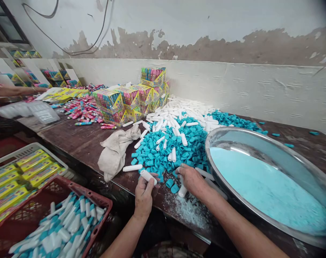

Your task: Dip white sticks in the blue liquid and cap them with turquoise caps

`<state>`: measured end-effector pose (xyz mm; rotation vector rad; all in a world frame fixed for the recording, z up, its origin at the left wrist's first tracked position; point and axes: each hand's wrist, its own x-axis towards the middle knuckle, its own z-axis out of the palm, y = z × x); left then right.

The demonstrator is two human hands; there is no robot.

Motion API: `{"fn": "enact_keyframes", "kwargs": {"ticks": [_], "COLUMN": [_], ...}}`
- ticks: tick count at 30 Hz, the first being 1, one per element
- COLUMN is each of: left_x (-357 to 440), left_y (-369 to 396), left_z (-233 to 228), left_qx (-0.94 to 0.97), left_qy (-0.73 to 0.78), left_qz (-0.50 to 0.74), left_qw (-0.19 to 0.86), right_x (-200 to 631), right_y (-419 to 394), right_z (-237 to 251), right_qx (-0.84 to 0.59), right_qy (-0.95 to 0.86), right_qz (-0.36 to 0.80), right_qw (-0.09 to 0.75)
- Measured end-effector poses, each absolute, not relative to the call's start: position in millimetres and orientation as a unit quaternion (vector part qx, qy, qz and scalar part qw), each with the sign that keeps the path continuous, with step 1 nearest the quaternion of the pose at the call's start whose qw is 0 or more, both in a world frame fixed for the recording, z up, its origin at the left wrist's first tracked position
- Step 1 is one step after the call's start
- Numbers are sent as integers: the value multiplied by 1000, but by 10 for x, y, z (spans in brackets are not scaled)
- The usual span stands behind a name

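Note:
My left hand [143, 195] grips a white plastic tube [148, 176] at the near edge of a dark wooden table [79, 139]. My right hand [192, 180] rests on the table beside it, fingers closed round another white tube [182, 191] and touching the heap of blue caps [168, 150]. Loose white tubes [179, 109] lie on and behind the caps. White powder is spilled on the table under my hands.
A big metal basin [308, 168] of light blue powder sits at the right. A beige cloth [116, 150] lies left of the caps. A red crate [94, 236] holds capped tubes. A white crate [6, 156] holds yellow boxes. Another person's arm [14, 91] reaches in far left.

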<state>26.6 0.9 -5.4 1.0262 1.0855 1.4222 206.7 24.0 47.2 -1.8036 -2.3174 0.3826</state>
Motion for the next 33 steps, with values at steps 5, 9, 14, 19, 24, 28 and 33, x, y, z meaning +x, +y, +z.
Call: {"fn": "enact_keyframes", "kwargs": {"ticks": [5,9,14,19,24,28,33], "left_x": [268,265,255,257,260,264,255], "left_y": [9,14,21,16,8,2,-1], "left_z": [-62,-79,-98,-112,-107,-65,-21], "left_qx": [411,397,400,423,419,438,463], "left_qy": [449,449,448,445,440,443,456], "left_qz": [611,622,620,608,597,592,578], "left_qw": [506,504,505,503,524,511,493], "right_x": [1840,1642,1630,1797,1958,2031,1934], "right_y": [198,174,209,219,160,220,392], "right_z": [450,454,448,405,420,456,410], "right_qx": [-562,-537,-543,-555,-554,-598,-626], "right_qy": [-815,-838,-836,-821,-815,-786,-775], "right_qz": [110,76,57,104,146,106,37], "right_qw": [85,62,50,90,91,114,77]}}
